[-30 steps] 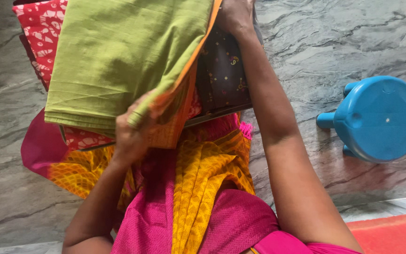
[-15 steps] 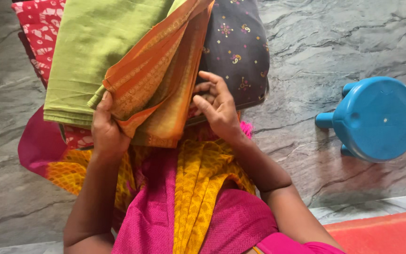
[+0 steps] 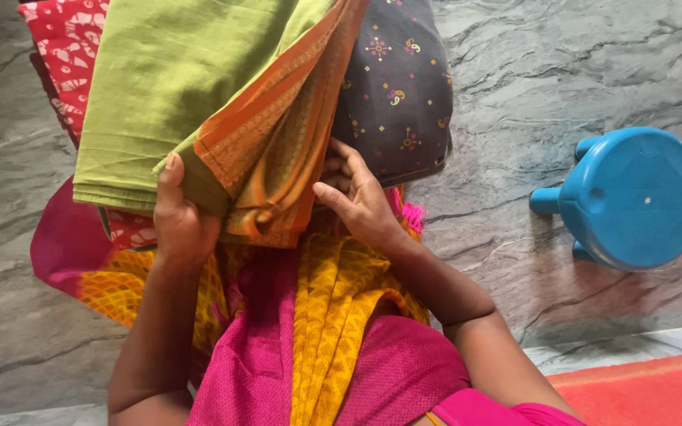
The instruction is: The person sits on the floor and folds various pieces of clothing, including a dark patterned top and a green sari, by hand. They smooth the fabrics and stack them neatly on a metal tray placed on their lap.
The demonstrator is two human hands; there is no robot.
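Note:
A folded green cloth with an orange patterned border lies across my lap, over a red printed cloth and a dark navy dotted cloth. My left hand grips the lower edge of the green cloth where it meets the orange border. My right hand sits under the hanging orange fold, fingers curled against it and the navy cloth. Below the hands my yellow and pink garment covers my lap.
A blue plastic stool stands on the grey stone floor to the right. A red mat lies at the bottom right corner.
My right hand came down from the top of the cloth pile to the orange fold at my lap. The orange border has opened out and hangs lower; my left hand keeps its grip.

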